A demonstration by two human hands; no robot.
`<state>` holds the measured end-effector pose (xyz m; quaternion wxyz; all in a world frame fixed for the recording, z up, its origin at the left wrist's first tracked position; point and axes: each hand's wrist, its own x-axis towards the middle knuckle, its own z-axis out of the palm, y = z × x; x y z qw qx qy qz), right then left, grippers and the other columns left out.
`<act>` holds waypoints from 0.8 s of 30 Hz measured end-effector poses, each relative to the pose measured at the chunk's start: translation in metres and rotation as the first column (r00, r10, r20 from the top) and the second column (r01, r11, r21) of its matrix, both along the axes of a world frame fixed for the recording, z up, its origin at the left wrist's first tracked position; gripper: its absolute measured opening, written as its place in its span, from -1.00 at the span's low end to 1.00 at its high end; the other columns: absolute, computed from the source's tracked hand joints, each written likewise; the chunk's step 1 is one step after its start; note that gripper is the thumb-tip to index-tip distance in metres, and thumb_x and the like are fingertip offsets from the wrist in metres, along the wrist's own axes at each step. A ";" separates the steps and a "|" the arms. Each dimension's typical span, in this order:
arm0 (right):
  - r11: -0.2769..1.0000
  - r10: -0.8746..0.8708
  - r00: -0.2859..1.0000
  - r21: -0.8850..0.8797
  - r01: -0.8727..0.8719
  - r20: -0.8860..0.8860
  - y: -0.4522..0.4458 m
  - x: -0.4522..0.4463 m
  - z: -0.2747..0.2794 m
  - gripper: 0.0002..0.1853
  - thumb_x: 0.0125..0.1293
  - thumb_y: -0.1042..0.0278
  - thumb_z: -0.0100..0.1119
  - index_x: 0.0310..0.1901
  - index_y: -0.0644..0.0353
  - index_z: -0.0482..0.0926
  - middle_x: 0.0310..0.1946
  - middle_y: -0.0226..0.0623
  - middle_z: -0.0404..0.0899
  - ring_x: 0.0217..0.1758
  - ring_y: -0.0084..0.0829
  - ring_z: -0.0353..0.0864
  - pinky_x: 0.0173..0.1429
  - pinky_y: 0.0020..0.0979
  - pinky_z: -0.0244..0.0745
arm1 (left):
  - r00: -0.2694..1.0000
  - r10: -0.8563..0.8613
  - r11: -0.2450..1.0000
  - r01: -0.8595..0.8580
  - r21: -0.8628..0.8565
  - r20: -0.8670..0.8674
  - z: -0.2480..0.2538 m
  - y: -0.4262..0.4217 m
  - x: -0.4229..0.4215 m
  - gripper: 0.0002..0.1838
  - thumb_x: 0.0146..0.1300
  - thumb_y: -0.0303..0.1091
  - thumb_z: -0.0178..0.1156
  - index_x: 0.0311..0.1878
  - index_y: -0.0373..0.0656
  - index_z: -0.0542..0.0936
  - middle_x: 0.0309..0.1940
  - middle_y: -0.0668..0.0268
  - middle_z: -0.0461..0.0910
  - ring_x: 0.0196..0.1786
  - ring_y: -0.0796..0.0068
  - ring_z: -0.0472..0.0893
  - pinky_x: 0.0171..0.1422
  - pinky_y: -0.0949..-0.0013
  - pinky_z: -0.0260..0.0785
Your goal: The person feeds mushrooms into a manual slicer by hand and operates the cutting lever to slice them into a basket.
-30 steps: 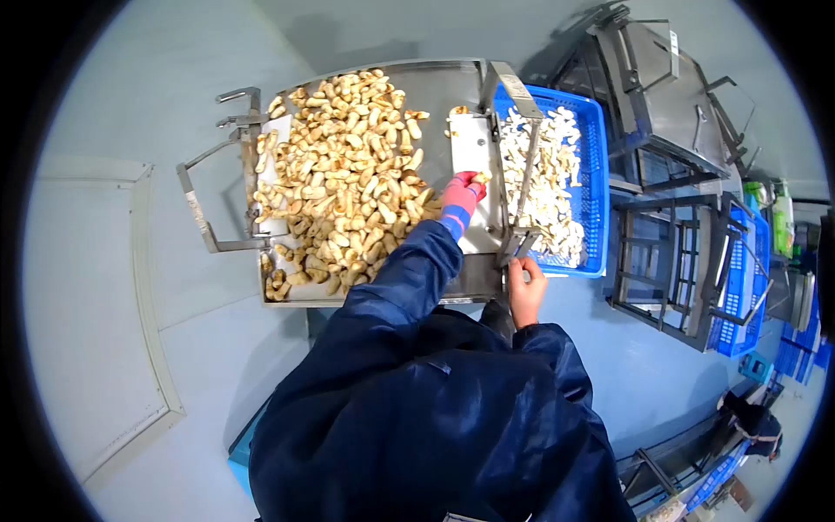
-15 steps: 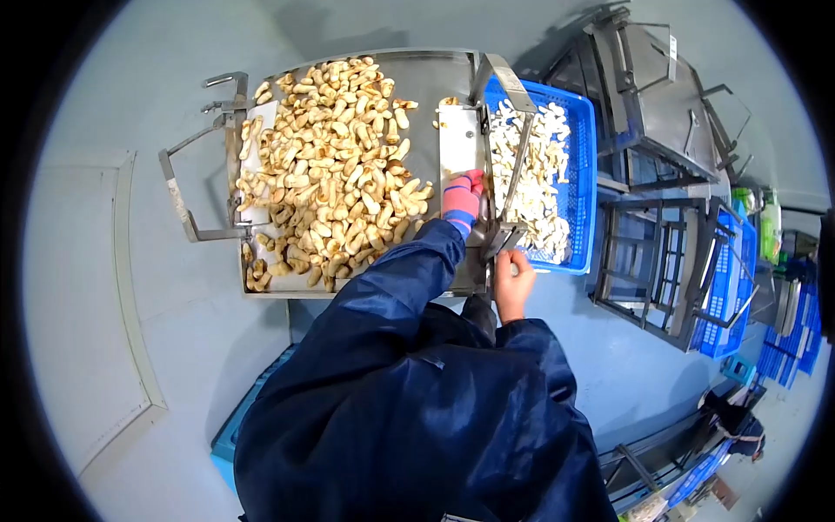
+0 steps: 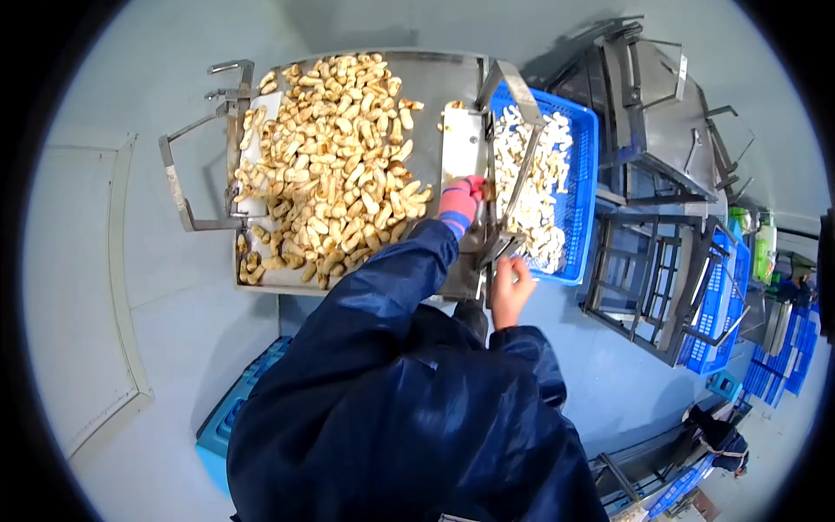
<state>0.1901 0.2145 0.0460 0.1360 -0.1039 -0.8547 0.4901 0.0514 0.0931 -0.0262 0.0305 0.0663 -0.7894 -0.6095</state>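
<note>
My left hand point(image 3: 458, 204), in a pink glove with blue stripes, is closed at the lower end of a white board point(image 3: 461, 143). Its curled fingers lie against a dark upright metal edge, and what they grip is hidden. My bare right hand point(image 3: 513, 287) is closed just below the lower end of a metal bar frame point(image 3: 524, 170); I cannot make out what is in it. Left of my hands, a heap of stubby, pale mushroom-like pieces point(image 3: 335, 165) with brown ends covers much of a steel table point(image 3: 430, 74). Small white pieces point(image 3: 531, 174) lie in a blue basket point(image 3: 584, 183) at the right.
A bent metal bracket point(image 3: 178, 178) juts out from the table's left side. Steel frames point(image 3: 657, 113) and further blue crates point(image 3: 718, 296) stand at the right. A teal crate point(image 3: 235, 409) sits on the floor at lower left. Another person point(image 3: 722, 439) is at far lower right.
The view has tilted slightly. My right hand sits a little lower relative to the metal bar. My left hand stays by the board, and the heap looks the same.
</note>
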 end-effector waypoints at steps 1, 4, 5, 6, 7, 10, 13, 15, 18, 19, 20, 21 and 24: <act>0.999 -0.003 1.000 -0.048 0.005 0.026 -0.002 -0.002 0.009 -0.69 0.23 0.41 0.08 -0.63 0.31 0.32 -0.72 -0.52 0.23 -0.58 -0.70 0.12 -0.53 -0.51 0.05 | 0.999 -0.010 1.000 0.011 -0.014 0.031 -0.003 0.000 0.007 -0.73 0.08 -0.54 0.12 -0.10 -0.14 0.55 -0.39 0.16 0.60 -0.33 0.29 0.57 -0.20 0.32 0.40; 0.995 -0.029 0.999 -0.091 0.033 0.042 -0.010 -0.001 -0.002 -0.68 0.23 0.42 0.07 -0.64 0.30 0.29 -0.72 -0.51 0.19 -0.57 -0.71 0.10 -0.54 -0.50 0.02 | 0.996 -0.046 0.999 0.046 0.002 0.070 -0.008 0.002 -0.007 -0.73 0.08 -0.52 0.12 -0.10 -0.15 0.55 -0.38 0.15 0.61 -0.31 0.26 0.58 -0.19 0.33 0.40; 0.990 0.034 0.999 -0.140 -0.030 0.032 -0.011 0.001 0.002 -0.68 0.23 0.42 0.07 -0.64 0.30 0.29 -0.73 -0.50 0.19 -0.57 -0.71 0.11 -0.54 -0.49 0.02 | 0.993 -0.064 0.997 0.061 0.042 0.097 -0.014 0.002 -0.008 -0.73 0.08 -0.51 0.12 -0.10 -0.15 0.54 -0.38 0.15 0.61 -0.31 0.25 0.58 -0.18 0.33 0.40; 0.987 0.015 0.998 -0.160 -0.006 0.054 -0.011 0.001 0.006 -0.71 0.22 0.44 0.07 -0.63 0.31 0.32 -0.72 -0.48 0.22 -0.55 -0.70 0.14 -0.51 -0.49 0.07 | 0.989 -0.084 0.994 0.074 0.082 0.125 -0.022 0.003 -0.009 -0.73 0.08 -0.51 0.12 -0.10 -0.15 0.54 -0.38 0.15 0.61 -0.31 0.24 0.58 -0.18 0.33 0.40; 0.992 0.007 0.998 -0.125 0.001 0.066 -0.010 -0.005 0.015 -0.71 0.21 0.44 0.08 -0.62 0.32 0.32 -0.72 -0.48 0.24 -0.55 -0.69 0.16 -0.50 -0.49 0.09 | 0.994 -0.058 0.998 0.055 0.035 0.093 -0.021 0.003 -0.012 -0.73 0.09 -0.51 0.12 -0.10 -0.15 0.54 -0.39 0.16 0.61 -0.32 0.26 0.58 -0.18 0.33 0.40; 0.953 -0.012 0.970 -0.290 0.084 0.243 -0.021 -0.020 0.075 -0.73 0.21 0.45 0.09 -0.61 0.34 0.34 -0.73 -0.46 0.27 -0.54 -0.67 0.18 -0.47 -0.46 0.14 | 0.999 -0.022 0.990 0.028 -0.137 0.044 -0.013 0.005 -0.003 -0.75 0.11 -0.52 0.10 -0.10 -0.14 0.54 -0.41 0.19 0.61 -0.32 0.32 0.59 -0.18 0.34 0.41; 0.995 -0.023 0.999 -0.097 0.019 -0.036 -0.017 -0.003 0.010 -0.70 0.23 0.43 0.07 -0.63 0.31 0.31 -0.75 -0.50 0.22 -0.57 -0.69 0.16 -0.52 -0.46 0.08 | 0.989 -0.078 0.997 0.078 0.005 0.123 -0.006 0.005 -0.006 -0.75 0.10 -0.52 0.10 -0.11 -0.17 0.54 -0.39 0.15 0.61 -0.31 0.26 0.59 -0.17 0.33 0.41; 0.998 -0.011 0.998 -0.059 0.015 0.057 -0.006 0.000 -0.002 -0.68 0.24 0.43 0.06 -0.65 0.29 0.30 -0.75 -0.51 0.20 -0.59 -0.70 0.17 -0.52 -0.50 0.13 | 0.992 -0.071 0.997 0.070 0.020 0.103 -0.018 0.006 -0.012 -0.72 0.09 -0.51 0.12 -0.08 -0.18 0.54 -0.37 0.13 0.61 -0.30 0.22 0.59 -0.15 0.32 0.41; 0.985 -0.044 0.994 -0.160 0.060 0.104 -0.010 -0.012 0.033 -0.68 0.24 0.42 0.06 -0.65 0.28 0.30 -0.75 -0.52 0.21 -0.59 -0.70 0.16 -0.53 -0.50 0.09 | 0.999 -0.048 0.981 0.047 -0.187 0.003 -0.016 0.006 -0.004 -0.70 0.10 -0.47 0.11 -0.05 -0.18 0.53 -0.36 0.13 0.61 -0.28 0.22 0.59 -0.13 0.31 0.42; 0.978 -0.039 0.993 -0.198 0.061 0.113 -0.013 -0.013 0.040 -0.67 0.25 0.42 0.05 -0.65 0.27 0.30 -0.74 -0.52 0.21 -0.60 -0.70 0.15 -0.54 -0.49 0.07 | 0.997 -0.051 0.994 0.057 -0.097 0.061 -0.013 0.006 -0.005 -0.73 0.12 -0.46 0.09 -0.07 -0.19 0.54 -0.35 0.13 0.61 -0.28 0.22 0.60 -0.14 0.30 0.42; 0.976 -0.038 0.995 -0.211 0.056 0.092 -0.014 -0.011 0.034 -0.67 0.25 0.41 0.05 -0.65 0.27 0.30 -0.74 -0.53 0.21 -0.60 -0.71 0.14 -0.56 -0.48 0.04 | 0.991 -0.053 0.997 0.059 -0.050 0.121 -0.009 0.004 -0.004 -0.74 0.12 -0.45 0.09 -0.09 -0.19 0.54 -0.36 0.13 0.61 -0.28 0.23 0.60 -0.14 0.30 0.42; 0.980 -0.027 0.999 -0.195 0.034 0.037 -0.016 -0.009 0.030 -0.68 0.25 0.42 0.05 -0.65 0.27 0.30 -0.74 -0.52 0.21 -0.60 -0.70 0.13 -0.56 -0.48 0.03 | 0.982 -0.054 0.998 0.055 -0.001 0.179 -0.005 0.002 -0.004 -0.76 0.13 -0.45 0.09 -0.10 -0.19 0.55 -0.36 0.14 0.61 -0.28 0.23 0.60 -0.14 0.30 0.42; 0.984 -0.003 0.993 -0.174 0.023 0.117 -0.011 0.002 0.001 -0.69 0.22 0.45 0.05 -0.66 0.28 0.29 -0.75 -0.52 0.22 -0.61 -0.69 0.13 -0.56 -0.48 0.03 | 0.958 -0.055 0.991 0.018 0.132 0.282 0.006 -0.005 0.000 -0.78 0.14 -0.43 0.10 -0.12 -0.18 0.56 -0.37 0.14 0.61 -0.29 0.24 0.60 -0.15 0.31 0.42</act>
